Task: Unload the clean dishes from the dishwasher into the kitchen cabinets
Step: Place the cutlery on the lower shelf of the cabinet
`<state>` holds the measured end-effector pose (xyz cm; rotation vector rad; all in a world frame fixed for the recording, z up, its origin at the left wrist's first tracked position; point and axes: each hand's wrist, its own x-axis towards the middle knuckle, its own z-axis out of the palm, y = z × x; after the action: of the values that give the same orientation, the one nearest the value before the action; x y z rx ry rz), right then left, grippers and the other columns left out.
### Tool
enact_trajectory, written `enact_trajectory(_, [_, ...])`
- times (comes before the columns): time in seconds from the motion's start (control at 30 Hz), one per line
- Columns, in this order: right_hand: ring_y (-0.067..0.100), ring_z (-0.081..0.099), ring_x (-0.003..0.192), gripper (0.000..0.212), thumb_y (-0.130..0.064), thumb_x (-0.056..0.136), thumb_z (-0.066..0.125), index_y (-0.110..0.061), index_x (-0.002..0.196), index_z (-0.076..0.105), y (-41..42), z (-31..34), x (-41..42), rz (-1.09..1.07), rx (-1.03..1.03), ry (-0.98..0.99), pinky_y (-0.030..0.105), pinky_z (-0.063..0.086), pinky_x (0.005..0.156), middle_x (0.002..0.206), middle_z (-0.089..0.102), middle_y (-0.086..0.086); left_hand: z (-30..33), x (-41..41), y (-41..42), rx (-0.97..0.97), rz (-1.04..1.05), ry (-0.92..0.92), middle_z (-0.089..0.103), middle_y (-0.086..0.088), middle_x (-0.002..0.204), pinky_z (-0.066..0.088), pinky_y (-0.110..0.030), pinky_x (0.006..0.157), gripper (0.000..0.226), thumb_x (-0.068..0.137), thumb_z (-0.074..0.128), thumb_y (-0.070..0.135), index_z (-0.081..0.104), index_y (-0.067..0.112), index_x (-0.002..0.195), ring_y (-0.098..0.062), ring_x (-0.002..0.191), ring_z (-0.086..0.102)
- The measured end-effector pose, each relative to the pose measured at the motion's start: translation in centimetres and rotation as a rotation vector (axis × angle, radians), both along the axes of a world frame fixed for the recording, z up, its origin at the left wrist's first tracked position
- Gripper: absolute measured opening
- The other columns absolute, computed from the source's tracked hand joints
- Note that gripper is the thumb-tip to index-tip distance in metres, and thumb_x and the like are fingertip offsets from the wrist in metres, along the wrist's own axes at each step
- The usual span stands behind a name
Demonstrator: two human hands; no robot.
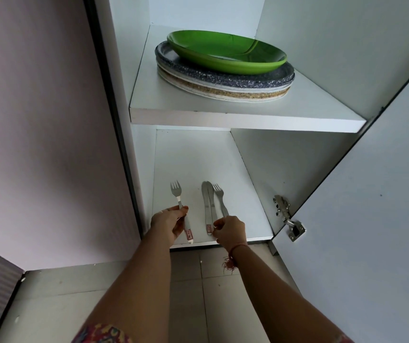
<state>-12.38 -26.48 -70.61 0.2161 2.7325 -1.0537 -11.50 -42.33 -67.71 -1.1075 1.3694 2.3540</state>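
1. The left hand (170, 222) reached into the lower compartment of the white cabinet (114, 70), with thumb and fingers pinched round the handle of a fork (179, 199).
2. That fork pointed its tines toward 12 o'clock, into the cabinet; its handle end, which bore a red-marked label, stuck out below the palm near the front edge of the bottom shelf (198, 154).
3. The right hand (230, 231) sat at 3 o'clock from the left hand, its fingers curled at the handle ends of a knife (207, 201) and a second fork (219, 198).
4. The curled fingers hid the second fork's handle and touched the knife's labelled end; whether they clamped one or both pieces could not be told.
5. The knife and the second fork lay side by side on the bottom shelf, touching or nearly so, tips toward 12 o'clock, the fork at 3 o'clock from the knife.
6. A red thread bracelet (233, 253) circled the right wrist.
7. On the upper shelf (223, 112), at 12 o'clock from the hands, a green plate (223, 52) rested on top of a stack of speckled grey and pale plates (223, 82).
8. The cabinet door (372, 219) stood open at 3 o'clock, its metal hinge (287, 217) showing just beside the bottom shelf.
9. Pale floor tiles (198, 293) lay below the cabinet at 6 o'clock.
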Motion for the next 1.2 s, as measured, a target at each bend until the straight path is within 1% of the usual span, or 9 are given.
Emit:
enact_trajectory(0.13, [0.024,0.065,0.104,0.029,-0.016,0.093,0.057,-0.007,0.121,0.063,-0.6,0.0,0.4,0.083,0.091,0.059,0.029,0.051,0.094,0.116,0.067,0.012,-0.1,0.1,-0.1,-0.021,0.005,-0.001,0.064,-0.017,0.112,0.05,-0.033,0.087,0.031,0.085,0.065,0.001,0.063,-0.001,0.115,-0.027,0.099,0.06])
enact_trajectory(0.27, [0.023,0.061,0.11,0.039,-0.031,0.096,0.053,-0.015,0.131,0.054,-1.3,-0.5,1.2,0.318,0.323,0.091,0.033,0.05,0.097,0.122,0.057,0.01,-0.3,0.2,-0.1,-0.035,0.004,-0.006,0.064,-0.017,0.114,0.05,-0.034,0.089,0.031,0.085,0.066,0.002,0.063,0.0,0.115,-0.027,0.1,0.061])
enact_trajectory(0.4, [0.024,0.062,0.104,0.03,-0.023,0.1,0.047,-0.015,0.127,0.056,-1.6,-0.8,1.5,0.404,0.464,0.113,0.037,0.053,0.093,0.118,0.054,0.008,-0.3,0.2,-0.2,-0.053,0.006,-0.009,0.065,-0.017,0.115,0.05,-0.037,0.094,0.03,0.084,0.066,0.003,0.064,0.001,0.115,-0.028,0.105,0.061])
enact_trajectory(0.6, [0.024,0.064,0.102,0.03,-0.026,0.101,0.045,-0.012,0.121,0.061,-1.6,-1.0,1.7,0.35,0.408,0.104,0.036,0.053,0.093,0.116,0.057,0.007,-0.2,0.5,-0.1,-0.054,0.003,0.001,0.065,-0.016,0.112,0.051,-0.036,0.092,0.031,0.084,0.066,0.001,0.063,0.0,0.115,-0.026,0.1,0.061])
enact_trajectory(0.73, [0.021,0.066,0.098,0.032,-0.03,0.098,0.05,-0.011,0.118,0.065,-2.6,0.8,1.3,0.289,0.09,0.108,0.03,0.054,0.089,0.112,0.067,0.009,0.0,0.5,0.2,-0.049,0.011,0.022,0.066,-0.016,0.108,0.052,-0.035,0.088,0.029,0.085,0.065,0.0,0.063,-0.001,0.114,-0.025,0.095,0.063])
enact_trajectory(0.83, [0.014,0.068,0.074,0.042,-0.05,0.093,0.05,-0.012,0.099,0.067,-2.9,3.0,0.9,0.269,-0.34,-0.239,0.016,0.05,0.055,0.094,0.072,0.004,0.2,0.3,0.5,-0.052,0.05,0.027,0.067,-0.015,0.102,0.052,-0.033,0.085,0.03,0.084,0.065,0.0,0.063,-0.002,0.113,-0.024,0.09,0.063])
enact_trajectory(0.9, [0.008,0.067,0.072,0.033,-0.048,0.088,0.06,-0.016,0.093,0.067,-2.2,3.5,1.0,0.33,-0.438,-0.463,0.014,0.047,0.05,0.089,0.073,-0.003,0.3,0.2,0.5,-0.05,0.069,0.033,0.066,-0.016,0.104,0.051,-0.033,0.087,0.033,0.083,0.067,0.0,0.063,-0.002,0.115,-0.024,0.095,0.061])
enact_trajectory(1.03, [0.011,0.07,0.08,0.014,-0.018,0.084,0.071,-0.01,0.095,0.071,-0.7,2.2,1.5,0.242,-0.652,-0.623,0.02,0.056,0.066,0.085,0.075,0.002,0.6,0.2,0.8,-0.016,0.075,0.063,0.065,-0.018,0.111,0.051,-0.034,0.088,0.033,0.084,0.065,-0.002,0.06,-0.003,0.116,-0.027,0.102,0.061])
enact_trajectory(1.2, [0.018,0.069,0.098,0.025,-0.001,0.085,0.065,-0.006,0.11,0.066,-0.1,2.1,1.2,0.224,-0.896,-0.689,0.027,0.056,0.086,0.102,0.073,0.01,0.8,0.5,1.1,-0.041,0.02,0.072,0.064,-0.021,0.114,0.052,-0.035,0.087,0.032,0.085,0.062,-0.006,0.059,-0.005,0.116,-0.028,0.099,0.062])
